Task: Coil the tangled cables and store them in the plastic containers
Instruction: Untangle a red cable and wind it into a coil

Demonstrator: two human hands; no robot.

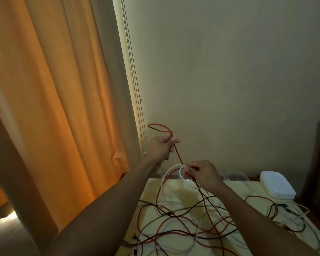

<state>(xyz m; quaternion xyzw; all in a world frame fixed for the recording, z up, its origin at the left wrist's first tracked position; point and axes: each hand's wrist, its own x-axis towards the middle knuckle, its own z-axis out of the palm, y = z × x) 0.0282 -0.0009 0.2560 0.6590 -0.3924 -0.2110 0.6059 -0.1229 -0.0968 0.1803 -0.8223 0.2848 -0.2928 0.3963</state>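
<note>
Step in hand is judged to be untangling, coiling barely begun. The thin red braided cable (177,154) is gripped in the curled fingers of the left hand (160,148) at frame centre, with one small loop above the fist. Just below, it is pinched by the right hand (201,174) where a white cable loop (171,170) crosses. The remaining tangle of red, white and dark cables (183,218) is spread over the pale yellow table (174,189), lower right. Clear plastic containers (236,175) are lined along its far edge. Next: the white loop should be slipped free, not pulled tight.
</note>
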